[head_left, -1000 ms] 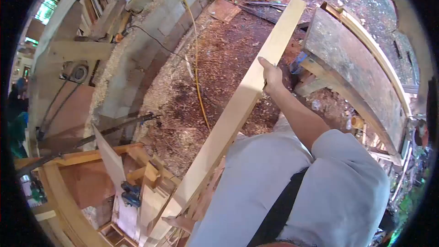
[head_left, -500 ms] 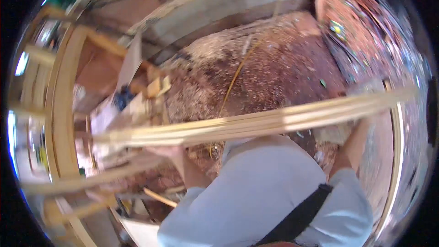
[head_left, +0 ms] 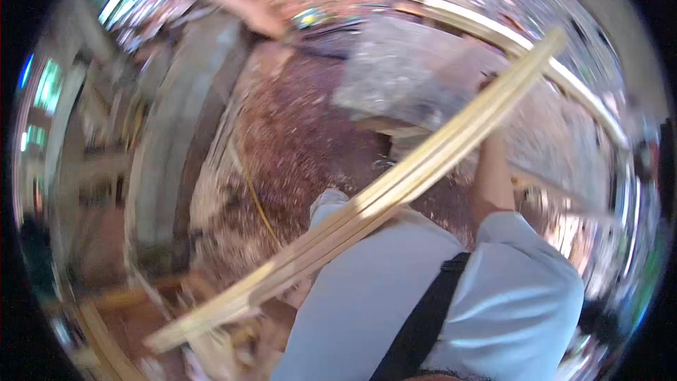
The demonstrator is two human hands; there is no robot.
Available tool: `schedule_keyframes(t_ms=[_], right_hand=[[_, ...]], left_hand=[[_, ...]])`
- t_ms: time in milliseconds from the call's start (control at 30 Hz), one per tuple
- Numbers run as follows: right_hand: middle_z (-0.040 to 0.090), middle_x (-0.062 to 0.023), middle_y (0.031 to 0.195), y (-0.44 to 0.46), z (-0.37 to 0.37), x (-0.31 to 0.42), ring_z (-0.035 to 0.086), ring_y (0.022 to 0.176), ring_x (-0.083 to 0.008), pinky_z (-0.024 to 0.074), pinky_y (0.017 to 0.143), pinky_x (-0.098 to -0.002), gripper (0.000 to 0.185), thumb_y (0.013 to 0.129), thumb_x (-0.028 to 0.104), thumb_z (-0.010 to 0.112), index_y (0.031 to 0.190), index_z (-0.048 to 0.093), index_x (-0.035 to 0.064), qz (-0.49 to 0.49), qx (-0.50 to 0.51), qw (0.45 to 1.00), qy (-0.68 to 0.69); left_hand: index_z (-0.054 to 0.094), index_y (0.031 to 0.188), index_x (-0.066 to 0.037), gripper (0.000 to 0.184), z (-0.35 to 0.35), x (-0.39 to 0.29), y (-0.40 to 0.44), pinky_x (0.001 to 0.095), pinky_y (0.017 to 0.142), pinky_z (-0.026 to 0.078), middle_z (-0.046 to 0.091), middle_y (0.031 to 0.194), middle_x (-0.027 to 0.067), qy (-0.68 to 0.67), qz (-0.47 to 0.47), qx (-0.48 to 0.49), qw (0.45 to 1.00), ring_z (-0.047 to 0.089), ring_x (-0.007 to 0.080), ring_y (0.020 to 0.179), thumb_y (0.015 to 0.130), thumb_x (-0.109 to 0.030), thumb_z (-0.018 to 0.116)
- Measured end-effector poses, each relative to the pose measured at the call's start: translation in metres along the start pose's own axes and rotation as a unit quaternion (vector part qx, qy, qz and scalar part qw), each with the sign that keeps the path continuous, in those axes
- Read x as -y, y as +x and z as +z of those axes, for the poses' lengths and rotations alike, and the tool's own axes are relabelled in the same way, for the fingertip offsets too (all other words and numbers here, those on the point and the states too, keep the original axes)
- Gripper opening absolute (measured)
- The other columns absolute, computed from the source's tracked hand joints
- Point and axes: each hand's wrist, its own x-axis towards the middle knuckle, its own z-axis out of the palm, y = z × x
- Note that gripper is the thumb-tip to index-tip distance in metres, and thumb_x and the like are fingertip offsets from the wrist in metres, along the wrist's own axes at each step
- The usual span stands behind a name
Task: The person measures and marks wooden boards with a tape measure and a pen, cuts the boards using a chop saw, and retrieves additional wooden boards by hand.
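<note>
A bundle of several long pale wooden strips (head_left: 360, 208) lies diagonally across my view, from lower left to upper right, in front of my body. My right hand (head_left: 488, 83) grips it near the upper right end; some fingertips show dark and blurred over the far edge. Toward the lower left end, my left hand (head_left: 248, 308) is mostly hidden beneath the strips and smeared by motion, but it supports them from below. The strips lie close together, held off the ground.
A grey, dusty slab or board (head_left: 395, 63) stands beyond the bundle on the right. At left runs a low concrete wall (head_left: 166, 127). Reddish ground with wood chips (head_left: 296, 113) carries a yellow cord (head_left: 259, 204). A wooden frame (head_left: 106, 342) is at lower left.
My view and body have turned right. The strips, nearly level across the view before, now slant up to the right, still in my hands. The grey slab has come into fuller view.
</note>
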Motion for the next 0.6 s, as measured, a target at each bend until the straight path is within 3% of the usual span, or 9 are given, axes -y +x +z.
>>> schedule_keyframes(t_ms=[33,67,100,167,200,267,367,533,600], right_hand=[[0.065,-0.0173,0.105,-0.002,0.052,-0.024,0.065,0.093,-0.0318,0.0534,0.088,-0.0496,0.068,0.096,0.064,0.044,0.124,0.057,0.0033,-0.057,-0.057,0.987,-0.140],[0.065,-0.0180,0.106,-0.005,0.090,-0.034,0.066,0.092,-0.0322,0.0560,0.084,-0.0478,0.075,0.094,0.069,0.040,0.125,0.057,0.0031,-0.065,-0.110,0.984,-0.121],[0.066,-0.0182,0.106,-0.011,0.079,-0.019,0.066,0.094,-0.0333,0.0561,0.085,-0.0475,0.076,0.096,0.069,0.036,0.127,0.056,0.0035,-0.069,-0.089,0.980,-0.165],[0.063,-0.0195,0.110,-0.021,0.067,0.001,0.067,0.092,-0.0302,0.0598,0.073,-0.0508,0.075,0.096,0.068,0.037,0.126,0.058,0.0028,-0.135,-0.233,0.943,-0.196],[0.063,-0.0195,0.110,-0.043,0.077,0.044,0.067,0.092,-0.0302,0.0598,0.073,-0.0508,0.075,0.096,0.068,0.037,0.126,0.058,0.0028,-0.168,-0.238,0.936,-0.197],[0.065,-0.0170,0.113,-0.056,0.088,0.052,0.063,0.106,-0.0318,0.0525,0.094,-0.0484,0.069,0.100,0.062,0.036,0.134,0.051,0.0034,-0.173,-0.351,0.884,-0.258],[0.062,-0.0165,0.122,-0.075,0.083,0.071,0.061,0.111,-0.0327,0.0514,0.096,-0.0473,0.066,0.101,0.057,0.040,0.138,0.048,0.0036,-0.178,-0.433,0.845,-0.259],[0.055,-0.0132,0.137,-0.121,0.015,0.122,0.055,0.120,-0.0316,0.0471,0.102,-0.0471,0.061,0.103,0.050,0.044,0.143,0.043,0.0042,-0.169,-0.486,0.807,-0.290],[0.047,-0.0108,0.147,-0.112,0.077,0.105,0.049,0.130,-0.0279,0.0405,0.108,-0.0448,0.057,0.104,0.043,0.047,0.145,0.041,0.0038,-0.144,-0.564,0.761,-0.288]], left_hand=[[0.045,0.145,-0.012,0.062,0.023,0.010,0.015,0.0497,0.102,0.048,0.052,0.141,0.0128,0.038,-0.025,0.018,0.999,0.054,0.0285,0.126,0.097,-0.051,0.047],[0.045,0.144,-0.011,0.062,0.040,0.018,0.023,0.0496,0.102,0.048,0.052,0.141,0.0132,0.066,-0.041,0.031,0.996,0.055,0.0287,0.126,0.097,-0.051,0.048],[0.045,0.144,-0.011,0.062,0.058,0.027,0.027,0.0496,0.102,0.048,0.052,0.140,0.0135,0.091,-0.058,0.050,0.993,0.055,0.0290,0.126,0.096,-0.051,0.049],[0.045,0.143,-0.011,0.062,0.086,0.048,0.032,0.0494,0.102,0.048,0.053,0.139,0.0142,0.134,-0.091,0.084,0.983,0.055,0.0294,0.125,0.096,-0.050,0.050],[0.046,0.143,-0.010,0.062,0.093,0.055,0.013,0.0494,0.102,0.048,0.053,0.139,0.0145,0.151,-0.101,0.105,0.978,0.055,0.0296,0.125,0.095,-0.049,0.051],[0.046,0.142,-0.010,0.062,0.122,0.077,0.016,0.0493,0.101,0.049,0.053,0.137,0.0152,0.194,-0.125,0.135,0.964,0.055,0.0301,0.124,0.094,-0.049,0.053],[0.047,0.141,-0.009,0.063,0.170,0.108,0.018,0.0491,0.101,0.049,0.054,0.136,0.0162,0.246,-0.157,0.183,0.939,0.056,0.0308,0.123,0.093,-0.047,0.055],[0.048,0.140,-0.008,0.063,0.249,0.156,0.019,0.0488,0.100,0.049,0.055,0.133,0.0178,0.314,-0.194,0.252,0.895,0.057,0.0319,0.121,0.091,-0.046,0.059],[0.048,0.139,-0.007,0.063,0.279,0.179,0.015,0.0486,0.100,0.049,0.056,0.132,0.0185,0.337,-0.207,0.286,0.873,0.057,0.0324,0.120,0.090,-0.045,0.061]])
